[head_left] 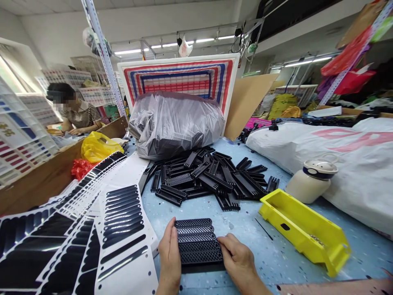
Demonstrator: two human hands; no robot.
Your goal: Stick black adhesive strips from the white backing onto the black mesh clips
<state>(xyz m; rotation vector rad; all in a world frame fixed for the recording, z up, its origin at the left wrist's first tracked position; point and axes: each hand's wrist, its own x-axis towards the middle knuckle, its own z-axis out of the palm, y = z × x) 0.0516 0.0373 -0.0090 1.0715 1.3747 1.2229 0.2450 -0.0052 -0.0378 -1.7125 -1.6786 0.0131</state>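
Several black plastic strips with mesh tops point(196, 237) lie side by side in a row in front of me. My left hand point(169, 256) presses along their left ends, thumb and fingers close together. At the right ends, my right hand point(238, 259) has its fingers closed, thumb and index at the edge of the row. A plain black piece point(202, 268) shows below the row's near side. Beyond my hands is a loose pile of similar black plastic strips point(211, 176). White sheets with black strip-shaped stickers point(123, 221) fan out on the left.
A yellow bin point(302, 241) with small bits inside stands right, near a cream bottle point(310, 182). Behind the pile, a grey plastic bag point(178, 123) leans in a striped-lined crate point(231, 82). White sacks point(294, 149) line the right. Another person point(81, 114) sits far left.
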